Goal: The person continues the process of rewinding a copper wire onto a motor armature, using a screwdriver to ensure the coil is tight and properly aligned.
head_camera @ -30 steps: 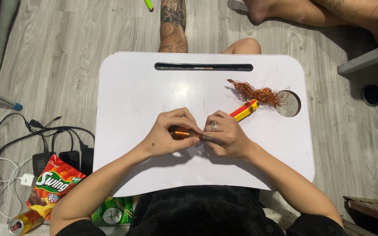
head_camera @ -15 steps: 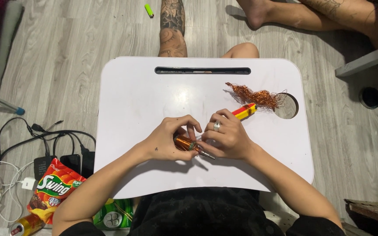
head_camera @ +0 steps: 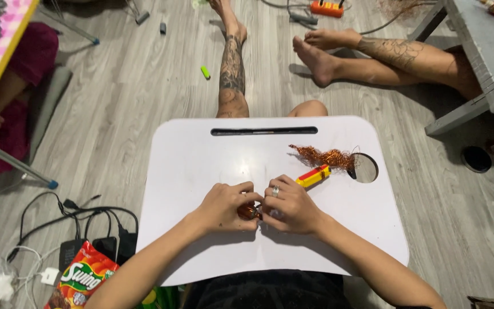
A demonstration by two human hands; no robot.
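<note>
**Floor workspace: both hands closed on a small copper piece at lap-desk centre**

Grey wood-plank floor; a white lap desk (head_camera: pixel 201 166) sits across the person's legs, with a slot handle at its 12 o'clock edge and a round cup hole (head_camera: pixel 366 169) at about 2 o'clock.

- Left hand (head_camera: pixel 224 207) – fingers curled in narrow, tips pinching a small copper-brown object (head_camera: pixel 248 212), slightly below desk centre.
- Right hand (head_camera: pixel 290 207) – ring on one finger, fingers curled tight against the same object from the 3 o'clock side. The two hands touch over it; most of it is hidden, so its exact shape cannot be told.
- Yellow-and-red tool (head_camera: pixel 313 176) lies on the desk just beyond the right hand's knuckles, toward 1 o'clock, tilted.
- Tangle of copper wire (head_camera: pixel 322 155) rests at 2 o'clock, its end reaching the cup hole's rim.

Around the desk – black cables and chargers (head_camera: pixel 75 220) at 9 o'clock on the floor, a red snack bag (head_camera: pixel 84 277) at 8 o'clock, a small green lighter (head_camera: pixel 205 72) at 11 o'clock. Another person's tattooed legs (head_camera: pixel 384 54) stretch across at 1 o'clock, beside a grey low table (head_camera: pixel 490 51).
</note>
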